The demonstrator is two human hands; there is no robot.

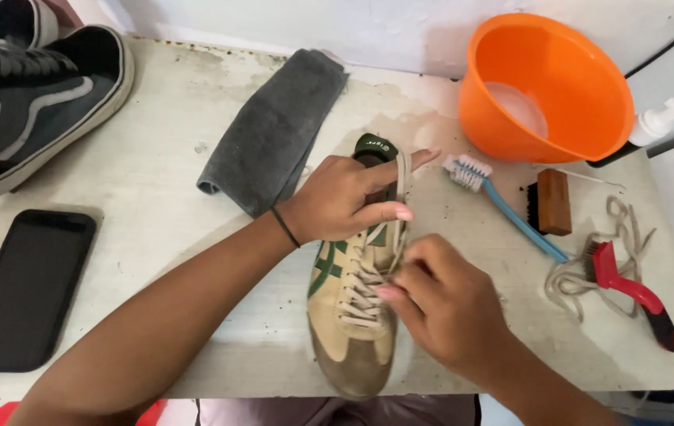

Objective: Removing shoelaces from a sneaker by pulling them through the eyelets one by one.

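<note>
Item: tan shoe w/ green stripes, mid-surface. Step: unlacing. Left hand clamps its collar; right hand pinches lace. Next, prob.: slack needed at eyelets.

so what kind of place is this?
Likely a home shoe-cleaning spot: a worn white table holds brushes, an orange basin and a grey cloth. Both hands, left and right, work the beige sneaker's lace.
</note>
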